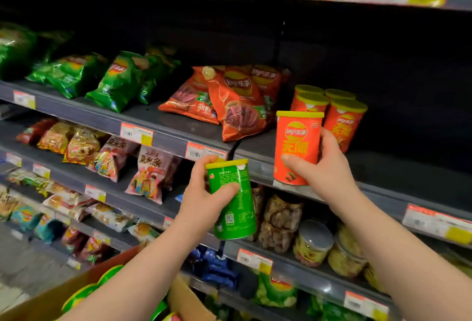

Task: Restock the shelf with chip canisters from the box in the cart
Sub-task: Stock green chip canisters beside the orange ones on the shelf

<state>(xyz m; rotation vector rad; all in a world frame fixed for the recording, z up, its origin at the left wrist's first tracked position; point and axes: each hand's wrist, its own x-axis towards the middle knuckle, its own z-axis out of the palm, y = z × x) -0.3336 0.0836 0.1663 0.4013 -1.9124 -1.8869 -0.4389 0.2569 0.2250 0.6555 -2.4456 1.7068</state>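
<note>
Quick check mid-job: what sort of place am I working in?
Most likely a supermarket snack aisle: long dark metal shelves edged with red-and-yellow paper price tags, rows of green foil chip bags and orange foil chip bags, and a cluster of orange yellow-lidded chip canisters standing on the shelf.

Shelf (408, 175) w/ chip bags (122, 83), red canisters (344, 124)

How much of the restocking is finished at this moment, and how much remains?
Done: four red canisters stand on the shelf. In hand: the right hand holds a fifth red canister at the shelf edge, and the left hand holds a green canister. Left: more canisters lie in the box.
</note>
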